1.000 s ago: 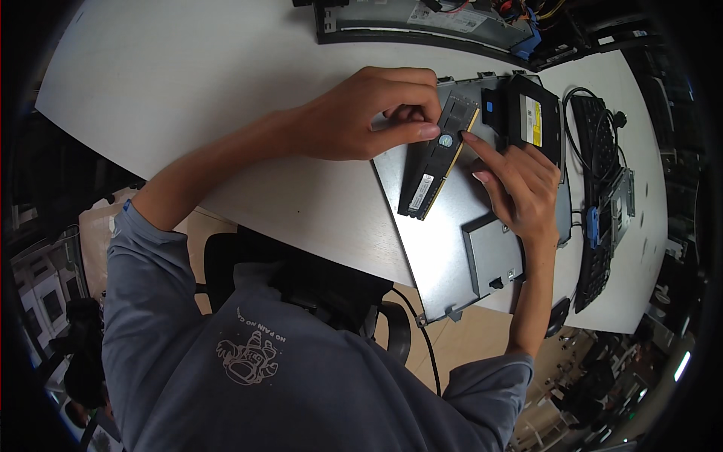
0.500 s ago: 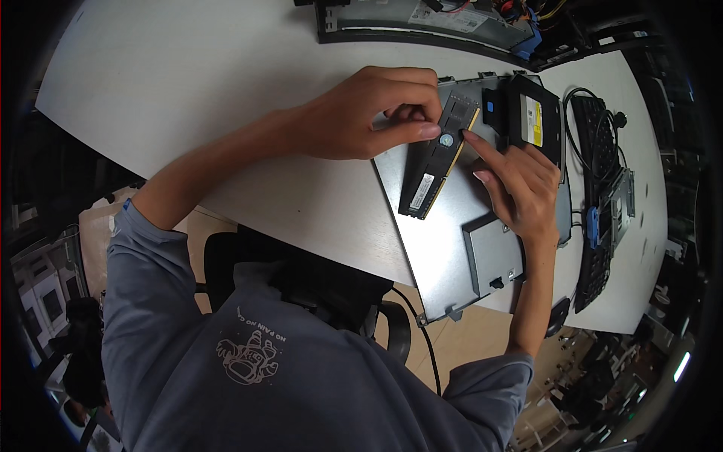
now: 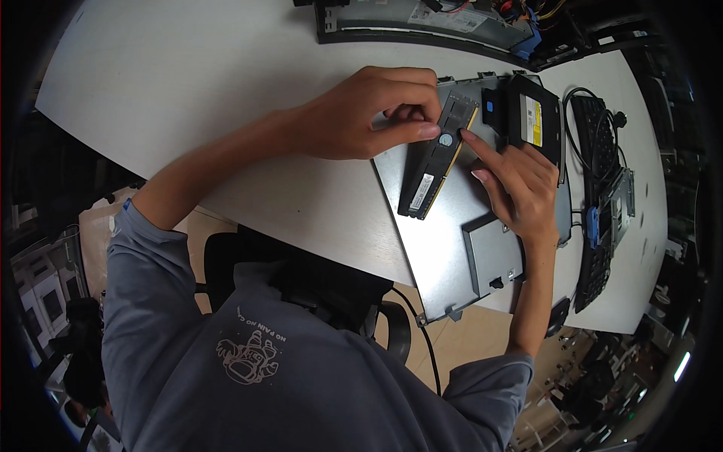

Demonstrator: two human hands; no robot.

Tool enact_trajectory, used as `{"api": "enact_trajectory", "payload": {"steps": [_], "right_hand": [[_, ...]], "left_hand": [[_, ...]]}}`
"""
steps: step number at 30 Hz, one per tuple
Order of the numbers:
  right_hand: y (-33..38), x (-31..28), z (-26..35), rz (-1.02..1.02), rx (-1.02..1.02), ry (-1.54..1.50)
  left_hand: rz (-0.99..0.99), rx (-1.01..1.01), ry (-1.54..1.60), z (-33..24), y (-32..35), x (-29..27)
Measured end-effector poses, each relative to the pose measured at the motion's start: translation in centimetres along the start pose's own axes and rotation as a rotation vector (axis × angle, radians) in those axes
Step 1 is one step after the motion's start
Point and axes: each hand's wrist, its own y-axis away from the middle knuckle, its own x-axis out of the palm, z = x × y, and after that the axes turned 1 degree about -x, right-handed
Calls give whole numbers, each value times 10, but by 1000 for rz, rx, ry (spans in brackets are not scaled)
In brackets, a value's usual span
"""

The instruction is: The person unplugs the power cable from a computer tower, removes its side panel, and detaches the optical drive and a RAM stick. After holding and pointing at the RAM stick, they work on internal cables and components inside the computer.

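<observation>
A long dark memory module with a gold contact edge, a white label and a round sticker slants above a silver metal panel. My left hand pinches its left edge between thumb and curled fingers. On the opposite side, the outstretched index fingertip of my right hand is at the gold contacts; whether it presses on them I cannot tell. The right thumb stands apart from that finger, and the right hand grips nothing. Its other fingers are bent and partly hidden.
Beyond the panel lies a black drive with a yellow-and-white label. A black keyboard with a coiled cable and a metal bracket is at the right. An opened computer case stands along the table's far side. A mouse sits near the right forearm.
The memory module has tilted very slightly in my left hand, its gold edge showing narrower. My right index finger has shifted a touch to the left; otherwise the hands stay put.
</observation>
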Motion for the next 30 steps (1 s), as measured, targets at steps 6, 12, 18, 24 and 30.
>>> {"api": "enact_trajectory", "payload": {"steps": [6, 12, 18, 24, 30], "right_hand": [[0, 0, -1, 0, -16, -3], [-1, 0, 0, -9, -22, -10], [0, 1, 0, 0, -22, -10], [2, 3, 0, 8, -52, 20], [2, 3, 1, 10, -49, 5]], "left_hand": [[-2, -2, 5, -1, 0, 0], [3, -3, 3, -1, 0, 0], [-1, 2, 9, -1, 0, 1], [-2, 7, 12, -1, 0, 1], [6, -5, 1, -2, 0, 0]]}}
